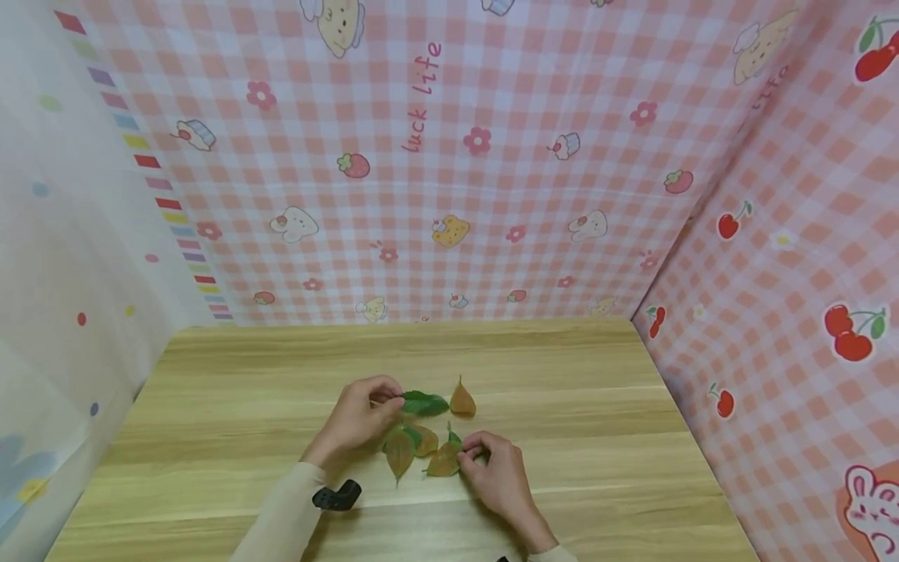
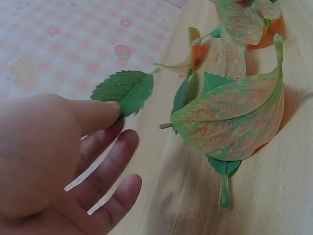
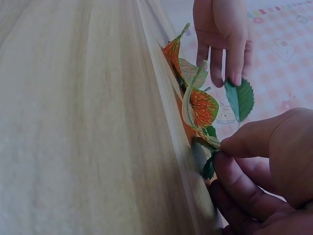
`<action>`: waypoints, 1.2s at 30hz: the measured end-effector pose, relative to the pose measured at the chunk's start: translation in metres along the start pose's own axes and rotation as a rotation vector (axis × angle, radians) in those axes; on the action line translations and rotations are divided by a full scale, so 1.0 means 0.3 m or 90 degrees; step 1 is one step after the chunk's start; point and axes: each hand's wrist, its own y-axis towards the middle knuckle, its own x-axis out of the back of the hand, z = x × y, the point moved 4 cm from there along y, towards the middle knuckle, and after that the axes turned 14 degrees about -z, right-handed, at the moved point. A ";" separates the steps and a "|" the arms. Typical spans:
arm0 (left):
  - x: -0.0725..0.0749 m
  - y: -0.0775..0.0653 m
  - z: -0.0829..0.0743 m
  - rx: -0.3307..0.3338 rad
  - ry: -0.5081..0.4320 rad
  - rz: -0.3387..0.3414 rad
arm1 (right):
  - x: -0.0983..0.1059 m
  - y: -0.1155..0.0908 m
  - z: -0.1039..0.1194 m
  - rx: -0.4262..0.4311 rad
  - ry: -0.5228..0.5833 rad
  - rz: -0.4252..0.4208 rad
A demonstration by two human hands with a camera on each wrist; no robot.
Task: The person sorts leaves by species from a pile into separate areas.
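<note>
My left hand pinches a green serrated leaf between thumb and forefinger at one end; in the left wrist view this leaf is held above the table. My right hand pinches the edge of an orange-green leaf low over the table, seen closely in the right wrist view. Between the hands lie another orange-green leaf and a brownish one, overlapping small green leaves. Beyond them, a single orange-brown leaf lies with its stem pointing away.
The wood-grain table carries the leaves near its middle. A pink checked cloth hangs behind it, another checked cloth on the right, and a white dotted cloth on the left. A black strap device sits at my left wrist.
</note>
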 end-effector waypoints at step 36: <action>0.165 -0.125 0.037 0.231 -0.208 -0.209 | -0.001 -0.004 -0.013 -0.007 0.008 -0.007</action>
